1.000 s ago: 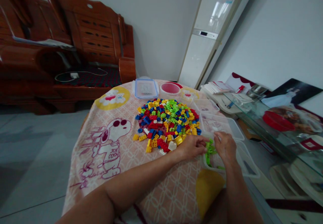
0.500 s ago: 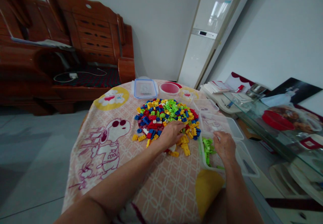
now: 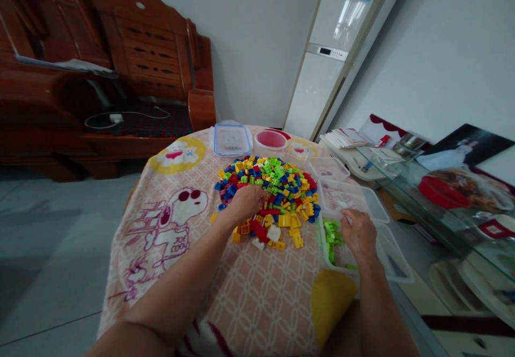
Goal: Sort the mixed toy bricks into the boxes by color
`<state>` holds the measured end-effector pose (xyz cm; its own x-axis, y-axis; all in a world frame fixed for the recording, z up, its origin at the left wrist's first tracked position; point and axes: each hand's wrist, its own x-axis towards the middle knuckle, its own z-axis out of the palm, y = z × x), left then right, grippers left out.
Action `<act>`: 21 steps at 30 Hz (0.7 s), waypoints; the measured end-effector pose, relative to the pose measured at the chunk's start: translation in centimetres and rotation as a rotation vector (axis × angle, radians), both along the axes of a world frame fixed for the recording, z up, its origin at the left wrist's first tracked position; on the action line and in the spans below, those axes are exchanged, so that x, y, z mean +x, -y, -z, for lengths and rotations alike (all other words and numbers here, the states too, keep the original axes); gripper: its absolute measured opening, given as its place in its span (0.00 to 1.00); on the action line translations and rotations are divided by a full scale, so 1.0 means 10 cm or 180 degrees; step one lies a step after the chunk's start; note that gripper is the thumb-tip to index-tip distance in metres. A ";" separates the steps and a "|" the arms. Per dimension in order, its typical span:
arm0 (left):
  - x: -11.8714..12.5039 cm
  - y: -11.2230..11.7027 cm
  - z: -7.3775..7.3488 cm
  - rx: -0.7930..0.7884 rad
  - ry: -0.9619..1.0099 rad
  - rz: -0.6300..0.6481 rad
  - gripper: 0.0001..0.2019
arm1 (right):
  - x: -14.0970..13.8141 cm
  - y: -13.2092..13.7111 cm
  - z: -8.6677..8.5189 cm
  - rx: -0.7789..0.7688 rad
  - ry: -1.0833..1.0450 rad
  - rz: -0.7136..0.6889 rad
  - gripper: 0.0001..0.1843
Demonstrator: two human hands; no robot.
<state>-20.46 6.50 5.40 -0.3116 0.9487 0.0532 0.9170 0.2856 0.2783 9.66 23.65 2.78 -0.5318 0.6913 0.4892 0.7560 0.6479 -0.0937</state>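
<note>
A heap of mixed toy building bricks (image 3: 287, 185) in yellow, red, blue, green and white lies on the cloth-covered table. My left hand (image 3: 248, 202) is over the left part of this heap, fingers bent together with their tips down among the bricks. Whatever it pinches is too small to make out. To the right, a clear plastic box (image 3: 340, 267) holds several light green bricks (image 3: 330, 239). Above its inside hangs my right hand (image 3: 359, 234), fingers curled and pressed together; anything within them is hidden.
Behind the heap stand a blue-rimmed clear box (image 3: 232, 141) and a pink round tub (image 3: 271, 140). More clear containers (image 3: 354, 198) are at the right. A glass shelf (image 3: 434, 215) with a red bowl (image 3: 442, 191) runs alongside. A wooden bench (image 3: 148, 51) stands beyond.
My left hand has moved left across the heap, uncovering red, yellow and white bricks near its front edge. My right hand has stayed nearly still over the box.
</note>
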 end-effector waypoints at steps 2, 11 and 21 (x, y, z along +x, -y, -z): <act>0.00 0.00 0.00 0.0129 0.0056 0.0041 0.12 | 0.00 0.00 0.00 -0.0005 -0.0007 -0.0018 0.16; 0.24 -0.08 0.09 0.0010 0.0115 -0.0035 0.06 | 0.00 -0.01 0.01 0.0025 -0.0018 -0.0065 0.16; 0.24 -0.07 0.09 0.0233 0.0490 0.0092 0.05 | 0.00 -0.01 0.01 0.0036 -0.0046 -0.0091 0.15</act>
<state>-18.05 7.20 4.50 -0.2940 0.9528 0.0764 0.8696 0.2334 0.4352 9.64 23.74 2.65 -0.5443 0.6703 0.5045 0.7357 0.6704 -0.0970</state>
